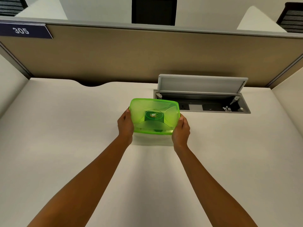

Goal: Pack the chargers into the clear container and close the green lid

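A translucent green lid (165, 107) covers the clear container in the middle of the white desk (65, 136). Through the lid a dark blocky shape shows under a round logo; I cannot tell what it is. The container's clear wall (154, 132) barely shows under the lid's near edge. My left hand (125, 124) grips the lid's left side and my right hand (181, 129) grips its right near corner. Both thumbs rest on the lid's rim. No loose chargers lie on the desk.
An open grey flap (201, 85) stands over a recessed power socket box (213, 107) just right of and behind the container. A tan partition (147, 54) with a "305" sign (23, 31) walls the desk's back. Side panels flank the desk.
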Demonstrator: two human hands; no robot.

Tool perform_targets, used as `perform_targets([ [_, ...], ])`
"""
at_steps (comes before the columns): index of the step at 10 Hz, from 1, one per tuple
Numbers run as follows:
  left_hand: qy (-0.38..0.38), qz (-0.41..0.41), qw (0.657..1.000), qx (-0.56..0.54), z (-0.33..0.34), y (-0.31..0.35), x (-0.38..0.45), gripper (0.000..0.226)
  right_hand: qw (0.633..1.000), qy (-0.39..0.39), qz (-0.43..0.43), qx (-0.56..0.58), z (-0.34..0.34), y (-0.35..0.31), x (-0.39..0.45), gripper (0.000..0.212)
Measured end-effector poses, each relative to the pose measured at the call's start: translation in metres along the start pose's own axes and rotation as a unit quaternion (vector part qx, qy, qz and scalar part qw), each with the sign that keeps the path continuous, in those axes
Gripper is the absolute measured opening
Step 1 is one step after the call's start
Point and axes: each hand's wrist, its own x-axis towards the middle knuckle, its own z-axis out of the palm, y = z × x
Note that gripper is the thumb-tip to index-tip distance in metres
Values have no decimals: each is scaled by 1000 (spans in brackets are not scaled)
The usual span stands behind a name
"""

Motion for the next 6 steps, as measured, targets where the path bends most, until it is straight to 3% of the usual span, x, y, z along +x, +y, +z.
perform_targets([
  [2,-2,2,1000,23,-2,-4,7,46,999,-12,-26,-41,1,-1,5,40],
  [4,-8,44,987,157,-8,6,-1,54,995,-16,-55,-81,1,-7,2,38],
  [5,10,72,964,255,-11,9,-9,54,992,-22,-77,-99,-2,-11,-1,36],
  [6,30,170,897,407,-26,-2,-31,54,985,-34,-118,-123,-8,-13,-9,39],
])
